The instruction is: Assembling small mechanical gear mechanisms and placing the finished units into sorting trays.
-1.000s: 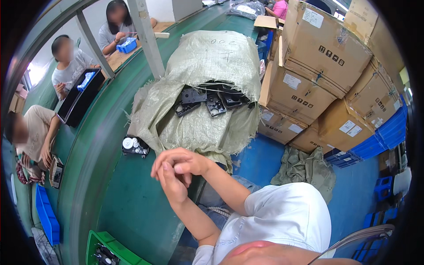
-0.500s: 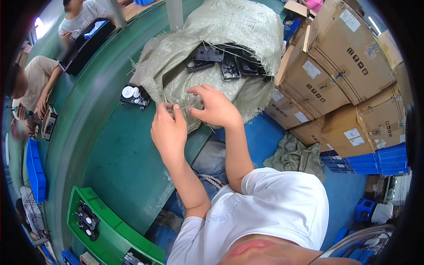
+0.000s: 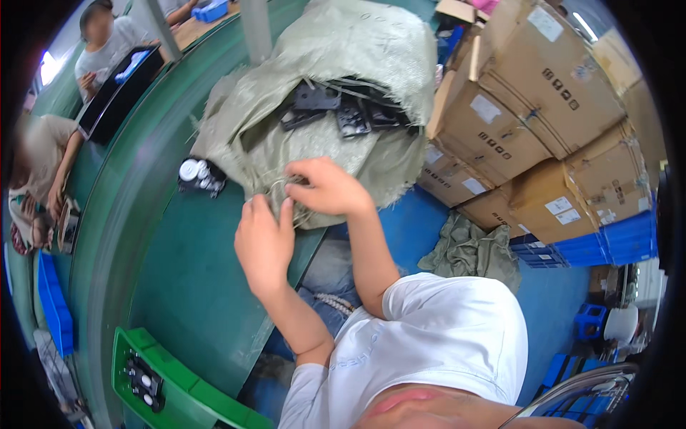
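Note:
A large grey-green woven sack (image 3: pixel 350 39) lies on the green table, its frayed mouth toward me. Inside the opening sit several black plastic parts (image 3: pixel 318 99). My left hand (image 3: pixel 266 239) is at the sack's lower edge, fingertips closed against the frayed fabric. Beside it, my right hand (image 3: pixel 325 187) pinches the same edge, thumb and fingers bent together on loose threads. To the left of the sack, touching or nearly touching it, is a black gear assembly (image 3: pixel 201 176) with white gears.
A green bin (image 3: pixel 182 382) holding a black part with white gears stands at the lower left. Stacked cardboard boxes (image 3: pixel 529 107) rise on the right, with an empty-looking sack (image 3: pixel 475 250) on the blue floor. Two people work across the table, near a black box (image 3: pixel 118 93).
The whole view has shifted, so the sack and boxes sit further left. My right hand has closed from spread fingers into a pinch on the sack's edge.

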### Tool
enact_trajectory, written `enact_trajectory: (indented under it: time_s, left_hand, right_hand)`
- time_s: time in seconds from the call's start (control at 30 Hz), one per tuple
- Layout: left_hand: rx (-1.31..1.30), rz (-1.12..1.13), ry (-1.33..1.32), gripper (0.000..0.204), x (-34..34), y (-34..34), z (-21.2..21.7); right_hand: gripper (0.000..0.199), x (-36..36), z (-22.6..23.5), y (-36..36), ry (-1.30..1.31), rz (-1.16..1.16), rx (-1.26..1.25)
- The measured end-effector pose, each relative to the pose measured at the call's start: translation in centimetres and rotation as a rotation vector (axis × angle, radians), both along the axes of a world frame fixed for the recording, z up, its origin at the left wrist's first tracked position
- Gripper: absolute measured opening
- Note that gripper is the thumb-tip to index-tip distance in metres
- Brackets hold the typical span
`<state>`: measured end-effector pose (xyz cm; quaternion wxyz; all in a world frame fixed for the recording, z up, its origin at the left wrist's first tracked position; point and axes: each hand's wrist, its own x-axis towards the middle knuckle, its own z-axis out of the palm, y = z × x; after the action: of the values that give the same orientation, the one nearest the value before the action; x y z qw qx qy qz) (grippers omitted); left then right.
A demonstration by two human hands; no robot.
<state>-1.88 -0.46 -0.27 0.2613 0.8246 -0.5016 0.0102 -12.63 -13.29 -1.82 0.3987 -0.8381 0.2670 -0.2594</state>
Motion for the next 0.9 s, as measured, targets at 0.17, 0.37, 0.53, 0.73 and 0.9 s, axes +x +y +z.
enact_trajectory:
  time_s: [0.17,0.37,0.53,0.73,0.9]
  left_hand:
    - [-0.021,-0.036,-0.003,0.026,0.3,0.3,1.2]
    - [-0.146,-0.087,-0.017,0.025,0.1,0.5,1.5]
    - [-0.317,-0.169,-0.009,0.016,0.1,0.2,1.3]
    - [-0.337,-0.204,-0.016,0.011,0.0,0.2,1.5]
    - [-0.344,-0.257,0.043,0.009,0.0,0.3,1.5]
  right_hand:
    - [0.02,-0.1,0.2,0.2,-0.109,0.047,0.08]
    - [0.021,0.0,-0.3,0.0,-0.198,0.058,0.124]
    - [0.02,0.6,-0.5,-0.3,-0.221,0.029,0.177]
    - [0.018,0.8,-1.4,-0.9,-0.254,0.05,0.236]
    - [0.018,0.8,-1.6,-1.1,-0.274,0.067,0.339]
